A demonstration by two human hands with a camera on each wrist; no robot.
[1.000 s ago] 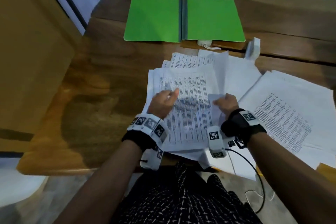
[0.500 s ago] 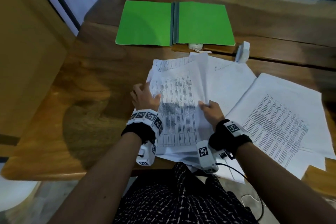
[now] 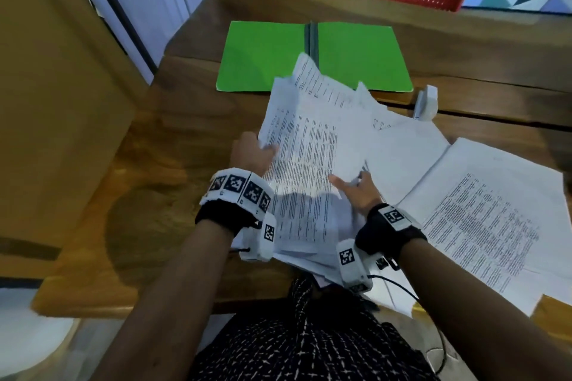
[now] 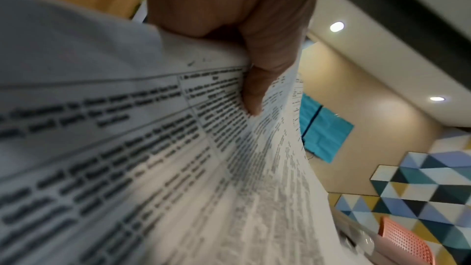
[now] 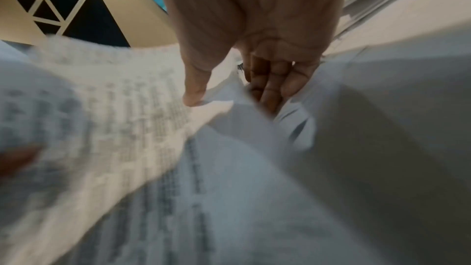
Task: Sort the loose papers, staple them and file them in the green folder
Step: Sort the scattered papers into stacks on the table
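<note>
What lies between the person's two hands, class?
In the head view, a bundle of printed sheets lies between them: the left hand grips its left edge, and the right hand holds its right edge.

table [image 3: 130,164]: glossy grained wood | papers [image 3: 309,148]: matt printed paper | folder [image 3: 263,56]: matt green card

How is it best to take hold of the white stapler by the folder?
The stapler stands on end beside the green folder, right of the lifted papers. Probably pinch its narrow body across the two flat sides, coming from above with the right hand.
</note>
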